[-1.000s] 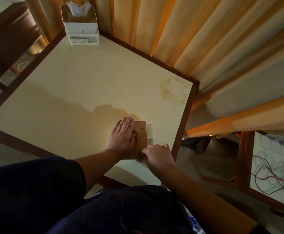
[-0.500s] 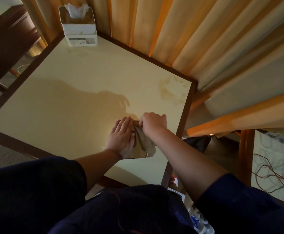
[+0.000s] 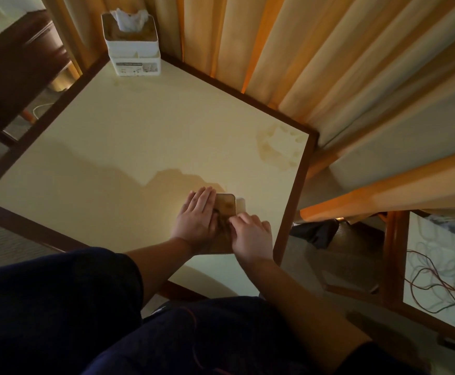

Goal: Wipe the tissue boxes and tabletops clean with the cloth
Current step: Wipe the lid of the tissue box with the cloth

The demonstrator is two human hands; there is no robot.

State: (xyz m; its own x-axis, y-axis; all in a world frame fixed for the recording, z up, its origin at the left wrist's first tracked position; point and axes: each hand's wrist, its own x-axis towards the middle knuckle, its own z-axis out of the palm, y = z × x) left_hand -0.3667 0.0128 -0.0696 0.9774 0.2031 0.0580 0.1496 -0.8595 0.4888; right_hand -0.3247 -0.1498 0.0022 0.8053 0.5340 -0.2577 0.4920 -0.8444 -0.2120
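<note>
My left hand (image 3: 198,216) lies flat, fingers straight, on the left part of the near tissue box (image 3: 226,205), pressing it down on the tabletop (image 3: 145,147) near the right edge, toward the near right corner. My right hand (image 3: 250,235) has pulled back: half a second ago it reached over the box's far end, now it sits at the near end, fingers curled and pinching the cloth (image 3: 222,226), a dark crumpled bit showing between both hands on the box top. The box's brown lid and pale right side show past my fingers, same as a second ago. The box itself has not shifted. The second tissue box (image 3: 131,47), white with a tissue sticking up, stands upright at the far left corner of the tabletop, well apart from my hands. A pale stain mark (image 3: 279,146) lies by the far right corner. Orange curtains (image 3: 288,55) hang just behind the far edge. Tangled cables (image 3: 443,282) lie on another surface off to the right.
</note>
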